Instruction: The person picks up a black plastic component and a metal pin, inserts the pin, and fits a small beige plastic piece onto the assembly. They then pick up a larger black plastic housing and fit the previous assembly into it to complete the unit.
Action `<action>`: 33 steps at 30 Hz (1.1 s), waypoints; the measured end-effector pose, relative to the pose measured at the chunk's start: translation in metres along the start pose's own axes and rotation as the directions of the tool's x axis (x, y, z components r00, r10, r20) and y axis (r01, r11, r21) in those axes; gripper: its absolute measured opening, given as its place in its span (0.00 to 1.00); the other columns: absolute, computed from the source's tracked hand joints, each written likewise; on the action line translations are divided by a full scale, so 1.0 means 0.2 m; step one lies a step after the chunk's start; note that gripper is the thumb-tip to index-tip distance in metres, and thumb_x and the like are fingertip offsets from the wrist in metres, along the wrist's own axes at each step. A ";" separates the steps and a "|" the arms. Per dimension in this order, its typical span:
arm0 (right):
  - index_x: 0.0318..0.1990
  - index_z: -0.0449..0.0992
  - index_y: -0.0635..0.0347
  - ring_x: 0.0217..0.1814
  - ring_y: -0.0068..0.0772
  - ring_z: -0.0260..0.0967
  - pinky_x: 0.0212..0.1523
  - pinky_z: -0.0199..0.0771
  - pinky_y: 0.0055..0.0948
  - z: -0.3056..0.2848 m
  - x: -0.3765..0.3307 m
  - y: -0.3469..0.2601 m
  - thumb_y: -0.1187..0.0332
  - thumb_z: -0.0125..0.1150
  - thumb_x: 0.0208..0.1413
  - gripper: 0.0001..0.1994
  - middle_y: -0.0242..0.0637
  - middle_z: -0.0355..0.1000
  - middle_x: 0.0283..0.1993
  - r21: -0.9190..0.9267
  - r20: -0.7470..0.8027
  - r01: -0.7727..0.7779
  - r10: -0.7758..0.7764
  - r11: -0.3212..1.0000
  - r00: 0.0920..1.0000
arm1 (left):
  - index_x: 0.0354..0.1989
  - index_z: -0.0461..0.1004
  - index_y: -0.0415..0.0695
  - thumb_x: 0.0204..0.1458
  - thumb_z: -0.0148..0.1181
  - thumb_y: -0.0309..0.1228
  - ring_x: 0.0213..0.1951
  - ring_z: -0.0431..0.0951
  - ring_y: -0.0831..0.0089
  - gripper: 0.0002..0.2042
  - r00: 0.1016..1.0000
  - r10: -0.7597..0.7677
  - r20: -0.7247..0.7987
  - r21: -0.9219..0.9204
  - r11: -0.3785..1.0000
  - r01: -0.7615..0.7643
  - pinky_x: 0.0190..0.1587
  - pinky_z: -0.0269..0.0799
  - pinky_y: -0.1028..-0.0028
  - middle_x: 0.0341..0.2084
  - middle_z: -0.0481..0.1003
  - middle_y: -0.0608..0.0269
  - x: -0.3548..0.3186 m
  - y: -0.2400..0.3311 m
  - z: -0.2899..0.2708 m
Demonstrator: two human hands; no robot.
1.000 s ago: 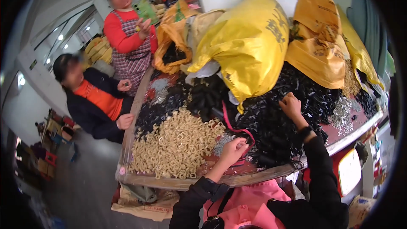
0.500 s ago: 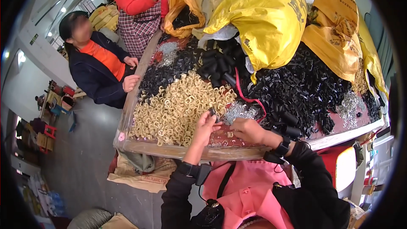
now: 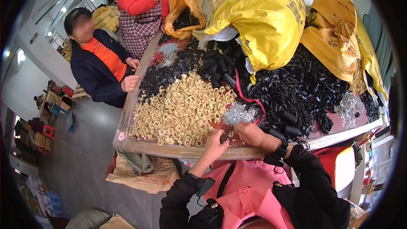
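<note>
My left hand (image 3: 215, 145), close to the table's front edge, pinches a small black plastic piece (image 3: 224, 137) between thumb and fingers. To its right, my right hand (image 3: 251, 135) is bent down with fingers drawn together at the near side of a heap of small silver metal pieces (image 3: 238, 114). What those fingertips hold, if anything, is hidden. A large pile of cream-coloured plastic loops (image 3: 180, 110) spreads out left of my hands. A thin red strip (image 3: 250, 99) curves around the silver heap.
Black plastic pieces (image 3: 303, 87) cover much of the table's right side, with black cylinders (image 3: 289, 118) at their near edge. A full yellow sack (image 3: 267, 21) stands behind. One person (image 3: 99, 59) is at the left edge; another (image 3: 137, 12) stands at the far corner.
My left hand has moved down and slightly right with the black piece, nearer my right hand. My right hand has dipped slightly toward the table by the silver heap.
</note>
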State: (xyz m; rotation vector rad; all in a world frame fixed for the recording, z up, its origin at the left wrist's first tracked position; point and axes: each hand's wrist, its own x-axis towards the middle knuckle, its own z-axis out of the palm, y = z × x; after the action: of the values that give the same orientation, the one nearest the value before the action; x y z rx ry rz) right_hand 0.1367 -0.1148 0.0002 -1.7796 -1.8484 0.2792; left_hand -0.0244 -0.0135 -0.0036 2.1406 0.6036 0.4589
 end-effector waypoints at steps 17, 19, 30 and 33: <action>0.32 0.69 0.63 0.24 0.17 0.63 0.25 0.65 0.16 -0.01 0.05 -0.11 0.78 0.52 0.49 0.03 0.29 0.68 0.26 0.979 0.190 -0.198 0.566 -0.047 0.802 | 0.31 0.69 0.41 0.41 0.57 0.22 0.23 0.71 0.74 0.07 0.971 0.166 -0.171 -0.191 0.961 -0.198 0.27 0.66 0.77 0.19 0.71 0.63 0.12 0.15 -0.02; 0.32 0.69 0.63 0.24 0.17 0.63 0.25 0.65 0.16 -0.03 0.06 -0.10 0.78 0.52 0.50 0.02 0.29 0.68 0.26 0.984 0.140 -0.176 0.541 0.014 0.829 | 0.31 0.69 0.42 0.43 0.57 0.23 0.22 0.71 0.79 0.06 0.991 -0.127 0.039 -0.525 0.841 0.128 0.25 0.65 0.79 0.18 0.70 0.66 0.13 0.13 -0.02; 0.31 0.69 0.62 0.24 0.17 0.64 0.26 0.66 0.15 -0.06 0.07 -0.14 0.77 0.52 0.50 0.01 0.29 0.68 0.26 0.992 0.125 -0.102 0.600 -0.072 0.790 | 0.29 0.69 0.42 0.45 0.57 0.26 0.20 0.69 0.82 0.04 0.952 0.240 -0.191 -0.216 0.936 -0.279 0.23 0.63 0.79 0.17 0.69 0.69 0.17 0.19 -0.02; 0.31 0.69 0.62 0.26 0.17 0.65 0.27 0.66 0.15 -0.08 0.07 -0.16 0.76 0.52 0.50 0.01 0.29 0.69 0.27 0.989 0.142 -0.094 0.592 -0.111 0.793 | 0.29 0.69 0.42 0.46 0.56 0.26 0.21 0.69 0.82 0.04 0.947 0.251 -0.201 -0.166 0.944 -0.285 0.24 0.63 0.80 0.19 0.70 0.68 0.17 0.15 -0.01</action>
State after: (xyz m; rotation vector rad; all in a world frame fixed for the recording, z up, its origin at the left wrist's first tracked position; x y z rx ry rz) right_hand 0.1185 -0.1070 0.0322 -0.9576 -0.3144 1.1015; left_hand 0.0095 -0.0087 0.0263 2.0143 0.3452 0.8321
